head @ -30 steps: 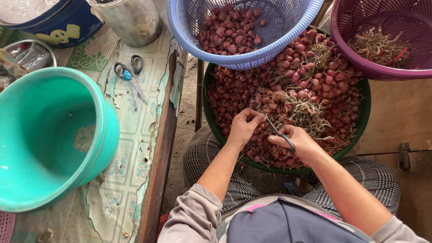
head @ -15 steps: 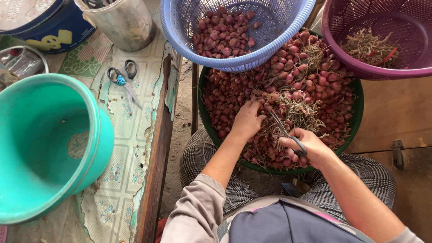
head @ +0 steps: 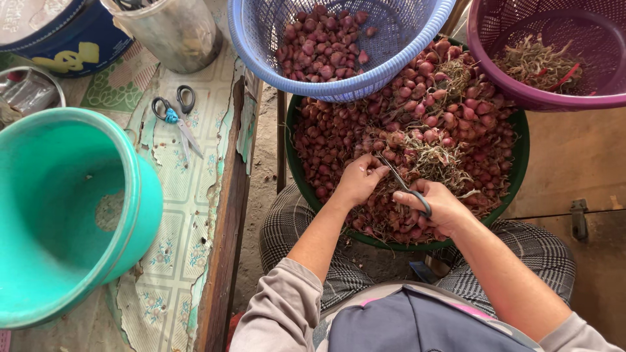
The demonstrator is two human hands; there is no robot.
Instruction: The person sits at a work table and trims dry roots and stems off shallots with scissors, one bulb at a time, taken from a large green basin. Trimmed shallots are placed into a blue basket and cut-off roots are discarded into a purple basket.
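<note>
Reddish-purple shallots [head: 365, 140] fill a dark green basin [head: 518, 153] that rests on the person's lap, with dry roots and stalks [head: 437, 156] tangled on top of the heap. The left hand [head: 357, 182] is down in the pile, its fingers [head: 375, 173] curled and pinched around a shallot at the tips of the scissors. The right hand [head: 440, 207] holds a pair of dark-handled scissors [head: 407, 189]; its fingers are wrapped through the loops, and the blades point up and away toward the left fingers, nearly meeting them. How wide the blades stand cannot be told.

Beyond the fingers, a blue plastic basket [head: 404, 58] overlaps the far rim of the basin and holds cleaned shallots. To the far right of the fingers, a purple basket [head: 482, 58] holds cut roots and scraps.

Well to the left of the left fingers stands a table [head: 222, 241] covered with a worn patterned cloth [head: 176, 195]. On it lie a second pair of scissors [head: 176, 117], a large teal bucket [head: 140, 195], a metal can [head: 176, 32], a dark blue tub [head: 78, 42] and a small round metal dish [head: 29, 91].
</note>
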